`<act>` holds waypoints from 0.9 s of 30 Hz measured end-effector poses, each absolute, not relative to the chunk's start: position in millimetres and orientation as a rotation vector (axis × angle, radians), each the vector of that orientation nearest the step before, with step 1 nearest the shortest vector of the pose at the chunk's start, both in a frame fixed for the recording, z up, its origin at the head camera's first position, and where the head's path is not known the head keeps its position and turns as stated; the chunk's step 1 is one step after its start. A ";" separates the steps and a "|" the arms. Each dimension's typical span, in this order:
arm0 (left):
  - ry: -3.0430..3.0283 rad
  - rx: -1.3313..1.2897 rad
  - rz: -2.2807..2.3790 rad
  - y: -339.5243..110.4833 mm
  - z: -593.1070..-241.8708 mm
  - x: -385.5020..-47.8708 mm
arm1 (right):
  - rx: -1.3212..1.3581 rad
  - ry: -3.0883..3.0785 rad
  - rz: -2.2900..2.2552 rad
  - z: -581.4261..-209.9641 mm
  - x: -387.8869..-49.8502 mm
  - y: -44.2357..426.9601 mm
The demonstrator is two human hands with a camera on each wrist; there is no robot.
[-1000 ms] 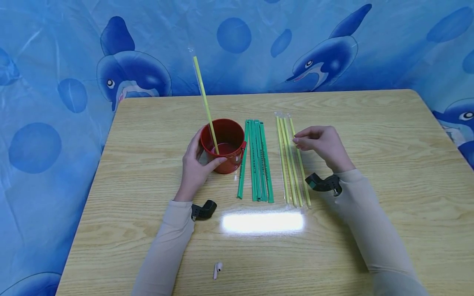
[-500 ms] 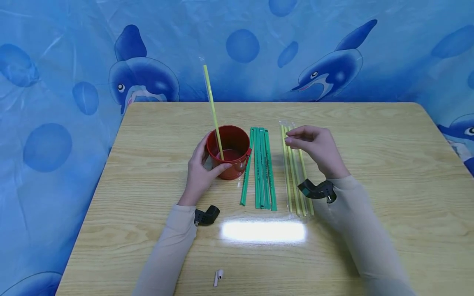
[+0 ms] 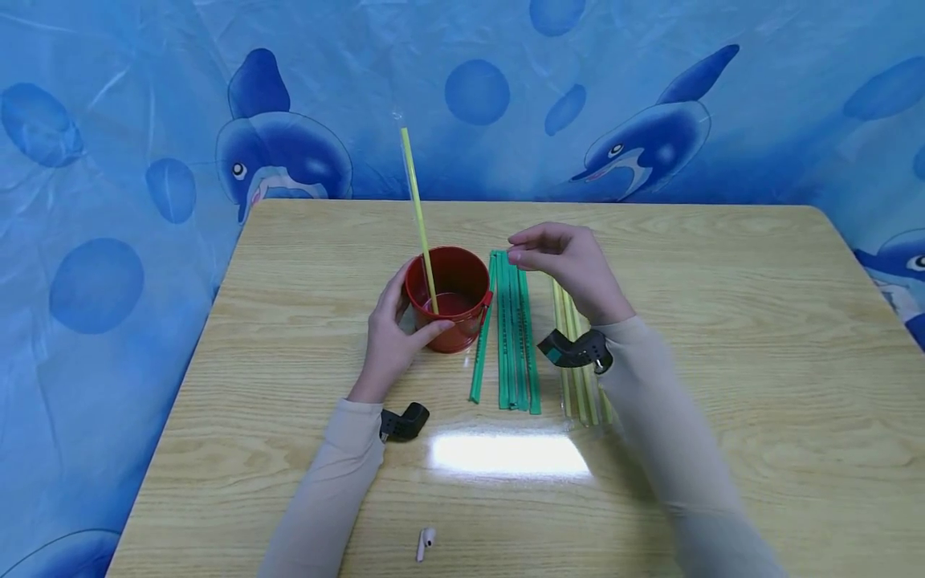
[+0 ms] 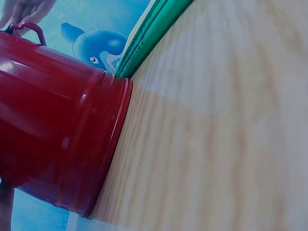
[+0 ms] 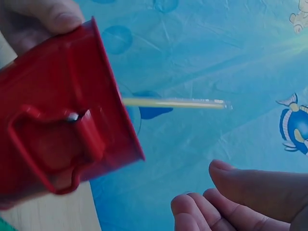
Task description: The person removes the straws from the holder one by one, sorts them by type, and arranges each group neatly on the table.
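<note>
My left hand (image 3: 393, 337) grips the side of a red metal bucket (image 3: 451, 333), with the thumb toward the front. One yellow straw (image 3: 417, 205) in a clear wrapper leans upright inside the bucket and sticks out well above its rim. My right hand (image 3: 567, 265) hovers over the far end of several green-wrapped straws (image 3: 513, 345). In the right wrist view its thumb and fingers (image 5: 245, 185) are apart and relaxed, with nothing between them. Several yellow straws (image 3: 578, 377) in clear wrappers lie to the right, partly hidden beneath the right hand and wrist.
A white earbud (image 3: 425, 543) lies near the front of the wooden table (image 3: 723, 361). Behind the table hangs a blue dolphin-print cloth (image 3: 405, 72). The bucket's small side handle (image 5: 41, 159) shows in the right wrist view.
My right hand has moved left from the yellow straws to above the green ones. My left hand stays on the bucket. The head view has shifted slightly.
</note>
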State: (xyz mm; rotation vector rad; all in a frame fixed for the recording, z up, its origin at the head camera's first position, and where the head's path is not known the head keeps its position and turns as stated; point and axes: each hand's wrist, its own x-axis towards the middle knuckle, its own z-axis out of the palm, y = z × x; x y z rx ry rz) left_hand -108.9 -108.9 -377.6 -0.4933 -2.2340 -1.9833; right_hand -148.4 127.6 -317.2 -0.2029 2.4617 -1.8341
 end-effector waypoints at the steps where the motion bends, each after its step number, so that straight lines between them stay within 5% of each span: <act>1: -2.239 -0.491 -1.983 -109.0 -377.4 -108.6 | -0.206 2.440 -1.854 -316.9 -150.3 123.9; 27: -2.206 -0.499 -1.978 -111.0 -413.8 -125.4 | -0.332 2.306 -1.989 -311.5 -186.3 57.3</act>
